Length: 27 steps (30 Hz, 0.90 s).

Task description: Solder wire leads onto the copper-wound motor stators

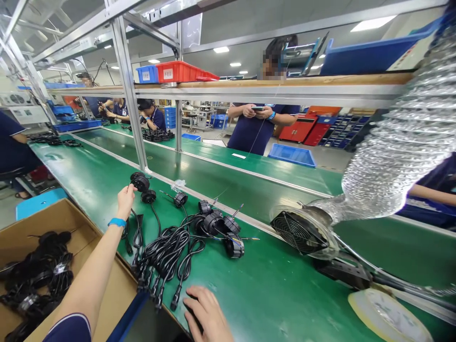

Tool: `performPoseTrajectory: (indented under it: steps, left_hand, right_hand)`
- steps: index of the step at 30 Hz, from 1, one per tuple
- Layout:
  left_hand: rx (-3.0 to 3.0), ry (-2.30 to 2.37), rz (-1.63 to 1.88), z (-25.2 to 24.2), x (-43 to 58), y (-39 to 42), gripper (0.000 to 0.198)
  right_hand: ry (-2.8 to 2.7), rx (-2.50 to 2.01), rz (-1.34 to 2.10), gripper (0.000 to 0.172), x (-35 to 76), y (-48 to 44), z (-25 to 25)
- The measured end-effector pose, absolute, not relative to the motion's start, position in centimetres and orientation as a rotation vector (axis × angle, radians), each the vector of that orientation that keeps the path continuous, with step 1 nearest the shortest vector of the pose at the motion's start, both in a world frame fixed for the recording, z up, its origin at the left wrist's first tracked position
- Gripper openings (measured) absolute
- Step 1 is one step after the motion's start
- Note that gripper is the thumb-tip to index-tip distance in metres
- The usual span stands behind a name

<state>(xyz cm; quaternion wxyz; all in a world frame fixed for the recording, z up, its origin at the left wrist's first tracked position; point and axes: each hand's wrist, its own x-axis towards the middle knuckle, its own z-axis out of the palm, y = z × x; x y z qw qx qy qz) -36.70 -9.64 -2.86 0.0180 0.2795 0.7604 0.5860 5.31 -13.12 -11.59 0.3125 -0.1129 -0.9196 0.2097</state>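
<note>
Nearest, the bare right hand (210,314), fingers loosely spread, rests by the edge of the smooth green workbench (270,289), just beside the plugs of a looped bundle of black cables (167,251). Farther up the bench, the bare left hand (126,202) pinches a black round plastic fitting (139,182), though whether it is lifted is hard to tell; beyond, a person in a dark-blue shirt (249,135) stands behind silver metal framing (131,95).

Cropped and fuzzy bits, fyi
Right hand (208,313) is chopped by the bottom edge, box (80,228) by the left, hose (395,161) by the right; label (146,76) on blue bin (154,72) can't be made out.
</note>
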Motion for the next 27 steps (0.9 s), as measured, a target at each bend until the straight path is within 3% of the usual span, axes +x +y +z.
performPoseTrajectory:
  steps: [10,14,17,20,23,27]
  left_hand:
    - [0.982,2.720,1.199,-3.4,-38.5,-8.9,0.026]
    - [1.301,3.000,1.143,-1.8,-33.2,-10.2,0.039]
    - [1.886,2.518,0.912,-1.5,-26.4,-11.9,0.040]
    - [2.056,2.162,0.736,-1.8,-20.9,-12.7,0.046]
    - [2.064,2.167,0.781,-1.5,-18.9,-11.2,0.047]
    - [2.114,2.165,0.673,-0.5,-19.2,-6.5,0.035]
  right_hand:
    - [-2.403,-0.398,0.688,0.028,5.4,-13.8,-10.0]
    - [-2.318,-0.455,0.826,0.026,5.2,-13.7,-9.8]
    - [-2.182,-0.644,0.954,0.027,4.1,-12.9,-9.5]
    - [-2.057,-0.787,1.036,0.034,2.3,-11.4,-9.2]
    - [-1.934,-0.801,1.102,0.030,0.6,-9.5,-9.5]
    - [-1.552,-0.889,1.420,0.030,-0.4,-7.5,-10.7]
